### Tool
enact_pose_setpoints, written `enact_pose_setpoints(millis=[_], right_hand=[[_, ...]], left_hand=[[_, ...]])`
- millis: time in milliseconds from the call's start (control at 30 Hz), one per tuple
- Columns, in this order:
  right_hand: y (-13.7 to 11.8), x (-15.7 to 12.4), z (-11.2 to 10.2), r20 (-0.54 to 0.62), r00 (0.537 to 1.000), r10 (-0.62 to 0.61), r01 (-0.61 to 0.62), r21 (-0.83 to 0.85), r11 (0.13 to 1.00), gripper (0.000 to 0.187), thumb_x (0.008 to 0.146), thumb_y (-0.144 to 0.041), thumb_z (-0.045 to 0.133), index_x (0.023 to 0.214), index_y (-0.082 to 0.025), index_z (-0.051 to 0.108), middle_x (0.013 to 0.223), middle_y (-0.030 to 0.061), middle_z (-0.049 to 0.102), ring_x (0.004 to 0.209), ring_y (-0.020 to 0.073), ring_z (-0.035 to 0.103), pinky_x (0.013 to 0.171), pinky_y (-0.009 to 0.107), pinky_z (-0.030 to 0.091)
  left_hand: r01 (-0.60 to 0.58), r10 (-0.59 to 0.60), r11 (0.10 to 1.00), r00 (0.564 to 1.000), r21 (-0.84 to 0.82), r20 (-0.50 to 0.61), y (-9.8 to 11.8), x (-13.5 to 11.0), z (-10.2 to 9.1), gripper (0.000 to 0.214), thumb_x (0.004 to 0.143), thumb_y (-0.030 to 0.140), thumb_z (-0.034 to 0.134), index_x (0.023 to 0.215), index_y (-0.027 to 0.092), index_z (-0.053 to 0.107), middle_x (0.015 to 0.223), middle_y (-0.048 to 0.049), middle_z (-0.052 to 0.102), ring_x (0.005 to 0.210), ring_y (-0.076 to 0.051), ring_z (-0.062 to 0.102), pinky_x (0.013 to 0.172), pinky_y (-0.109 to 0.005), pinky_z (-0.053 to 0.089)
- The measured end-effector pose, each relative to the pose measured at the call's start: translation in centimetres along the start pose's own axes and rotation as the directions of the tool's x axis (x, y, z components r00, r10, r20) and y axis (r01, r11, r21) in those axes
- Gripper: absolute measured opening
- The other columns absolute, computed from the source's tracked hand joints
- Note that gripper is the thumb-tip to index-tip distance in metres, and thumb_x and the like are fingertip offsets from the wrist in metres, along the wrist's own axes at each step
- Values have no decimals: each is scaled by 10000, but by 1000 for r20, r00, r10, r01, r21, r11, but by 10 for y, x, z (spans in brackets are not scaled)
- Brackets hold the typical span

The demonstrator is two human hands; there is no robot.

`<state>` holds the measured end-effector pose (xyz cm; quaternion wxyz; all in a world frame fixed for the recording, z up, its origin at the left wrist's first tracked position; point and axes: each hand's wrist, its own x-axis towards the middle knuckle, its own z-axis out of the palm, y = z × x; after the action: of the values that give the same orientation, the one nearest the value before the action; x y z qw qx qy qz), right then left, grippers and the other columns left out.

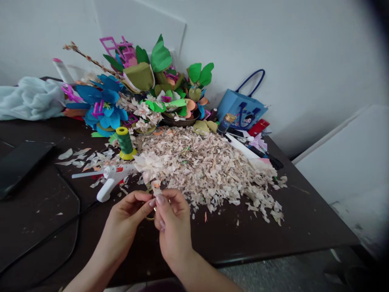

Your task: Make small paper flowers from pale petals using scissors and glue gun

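Both my hands meet low in the middle of the view, above the dark table. My right hand [173, 221] pinches a small pale pink paper piece [156, 190] at the base of a pale pink paper flower [148, 166]. My left hand [127, 217] has its fingertips against the same base. Below the fingers shows a thin gold-coloured ring [150, 217], partly hidden, and I cannot tell what it belongs to. A large heap of pale shredded paper petals [206, 170] lies just beyond my right hand. A white hot glue gun [110, 180] lies left of the flower.
A spool of green thread [125, 142] stands on a yellow base behind the glue gun. At the back rise large paper flowers and leaves [103, 103], with a blue bag [241, 107] and a glass jar [226, 123]. A black phone [21, 168] lies at the table's left.
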<state>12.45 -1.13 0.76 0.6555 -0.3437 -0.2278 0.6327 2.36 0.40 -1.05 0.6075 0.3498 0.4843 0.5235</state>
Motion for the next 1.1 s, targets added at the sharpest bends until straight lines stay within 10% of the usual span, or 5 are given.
enact_pose_setpoints(millis=[1100], right_hand=[[3,-2,1,-29,999,-21,19,-64,998,179,789,-351,698,799,-188,626,533,-88,375,410,23,234,367,164,170]], left_hand=[[-15,15,1000,1000,7,1,-2,-2,-2,258,604,348,830,736,191,673,750,5,694,727,-140,625,684,-210,498]])
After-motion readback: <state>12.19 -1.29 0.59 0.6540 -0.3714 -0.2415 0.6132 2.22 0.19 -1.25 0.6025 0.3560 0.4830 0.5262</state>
